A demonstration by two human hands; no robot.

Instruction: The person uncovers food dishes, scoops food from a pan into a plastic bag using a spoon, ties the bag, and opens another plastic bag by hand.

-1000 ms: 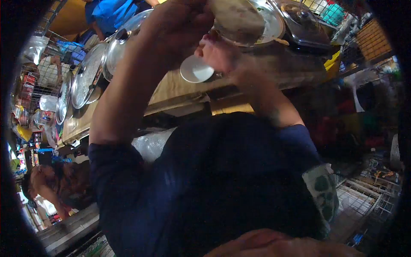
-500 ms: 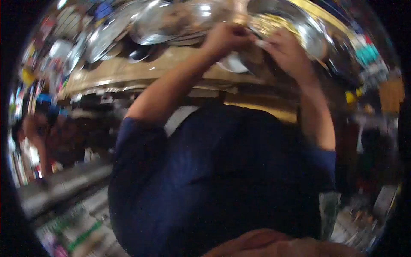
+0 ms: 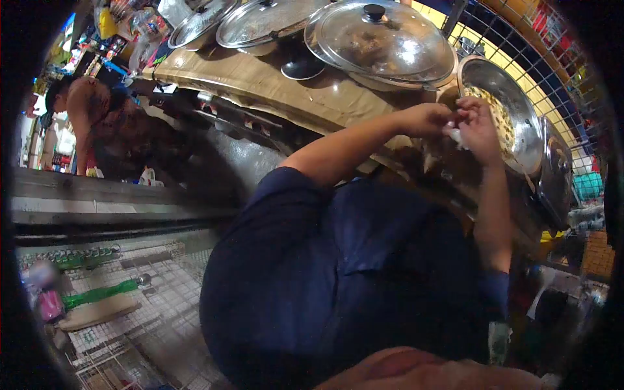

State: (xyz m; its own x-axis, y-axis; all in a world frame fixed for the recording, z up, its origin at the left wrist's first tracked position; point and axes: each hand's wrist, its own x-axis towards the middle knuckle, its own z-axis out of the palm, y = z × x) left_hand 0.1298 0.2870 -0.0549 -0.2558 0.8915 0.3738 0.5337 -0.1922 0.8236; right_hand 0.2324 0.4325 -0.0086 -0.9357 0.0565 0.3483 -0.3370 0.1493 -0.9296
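Note:
My left hand and my right hand are close together in front of the counter, fingers bent inward. A small crumpled white thing, perhaps thin plastic or tissue, shows against the fingers of my right hand, which is closed on it. My left hand's fingers are pinched together, and what they hold is hidden. Just beyond my right hand stands a wide metal bowl with pale yellow pieces of food in it. Left of it, a large pan sits under a clear glass lid with a black knob.
More glass-lidded pans line the brown-covered counter, with a dark round dish before them. A wire grid rises behind the bowl. Dark cookware stands at right. Another person is at the far left.
The view has swung, so the counter and pans now slant down to the right. My hands stay close together, with the white thing still at my right fingers.

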